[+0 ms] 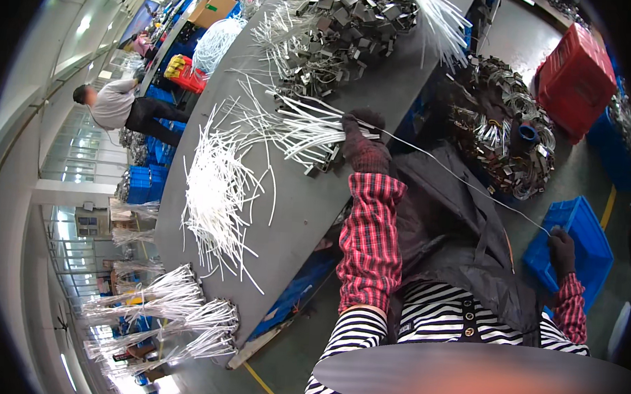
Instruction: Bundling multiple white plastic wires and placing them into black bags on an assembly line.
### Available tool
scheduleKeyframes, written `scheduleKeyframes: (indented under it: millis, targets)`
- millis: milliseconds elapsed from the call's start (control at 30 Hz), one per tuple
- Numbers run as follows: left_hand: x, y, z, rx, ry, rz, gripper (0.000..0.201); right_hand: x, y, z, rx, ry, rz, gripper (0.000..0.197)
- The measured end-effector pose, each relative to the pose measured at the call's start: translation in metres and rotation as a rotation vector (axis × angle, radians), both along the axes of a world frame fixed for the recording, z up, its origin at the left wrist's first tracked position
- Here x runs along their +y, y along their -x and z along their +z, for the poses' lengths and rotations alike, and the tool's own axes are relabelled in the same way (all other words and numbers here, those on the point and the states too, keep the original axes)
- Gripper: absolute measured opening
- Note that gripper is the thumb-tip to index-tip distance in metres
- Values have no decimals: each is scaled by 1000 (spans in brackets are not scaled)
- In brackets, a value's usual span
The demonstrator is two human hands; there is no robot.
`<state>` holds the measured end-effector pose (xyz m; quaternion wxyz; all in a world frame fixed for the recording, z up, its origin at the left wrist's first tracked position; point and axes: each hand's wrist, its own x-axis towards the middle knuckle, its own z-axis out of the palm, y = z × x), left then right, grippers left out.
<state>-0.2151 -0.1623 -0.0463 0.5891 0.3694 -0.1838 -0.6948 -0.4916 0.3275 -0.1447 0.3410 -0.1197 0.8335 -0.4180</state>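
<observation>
My left hand [364, 139], in a dark glove, is closed around one end of a bundle of white wires [308, 130] above the grey table [293, 217]. A single thin white wire [464, 177] runs from beside that hand across my dark apron to my right hand [561, 253]. My gloved right hand is closed on its end, out to the right in front of a blue bin [582, 223]. Loose white wires [220, 193] lie heaped on the table left of the bundle. Beyond the bundle is a pile of wires with small metal boxes [351, 29].
More wired metal parts [505, 128] are heaped at the right, near a red crate [577, 82]. Tied wire bundles [163, 299] stand past the table's left end. A person [115, 104] is at the far left, near blue crates [147, 184].
</observation>
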Motion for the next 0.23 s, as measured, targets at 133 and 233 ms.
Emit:
scheduleKeyframes:
  millis: [133, 233]
  targets:
    - [-11, -22, 8, -27, -64, 10, 32, 18, 14, -25, -88, 144, -95, 9]
    - [-22, -29, 2, -29, -19, -1, 32, 21, 16, -22, -98, 114, -117, 10]
